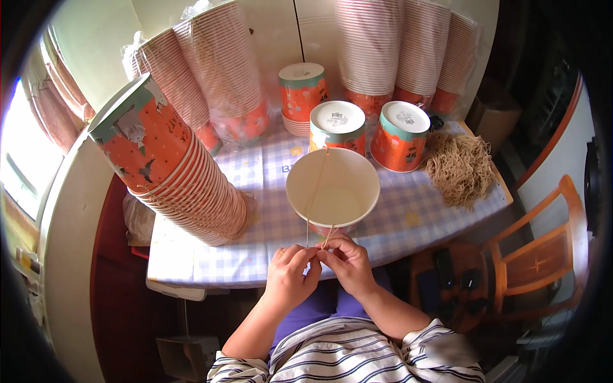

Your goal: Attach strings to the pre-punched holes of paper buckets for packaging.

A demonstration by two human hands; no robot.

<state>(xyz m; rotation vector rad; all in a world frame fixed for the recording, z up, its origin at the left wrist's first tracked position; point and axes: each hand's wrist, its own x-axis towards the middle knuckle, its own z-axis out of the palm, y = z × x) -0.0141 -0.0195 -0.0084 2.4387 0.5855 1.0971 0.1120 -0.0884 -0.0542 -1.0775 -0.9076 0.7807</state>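
Note:
A white-lined paper bucket (348,195) stands upright in front of me at the table's near edge, its mouth tilted toward me. A thin tan string (317,191) runs across that mouth from the far rim to my fingers, and another length rises near the close rim. My left hand (290,276) pinches the string between thumb and fingertips. Close against it, my right hand (350,265) is also closed on the string, just below the bucket's near rim. The fingers hide exactly how the ends cross.
A tall leaning stack of orange-and-green buckets (185,172) is at left. Upside-down buckets (402,134) stand behind the open one. Plastic-wrapped stacks (370,51) line the back. A heap of tan strings (461,167) lies at right on the checked tablecloth (255,179); a wooden chair (536,255) is beyond.

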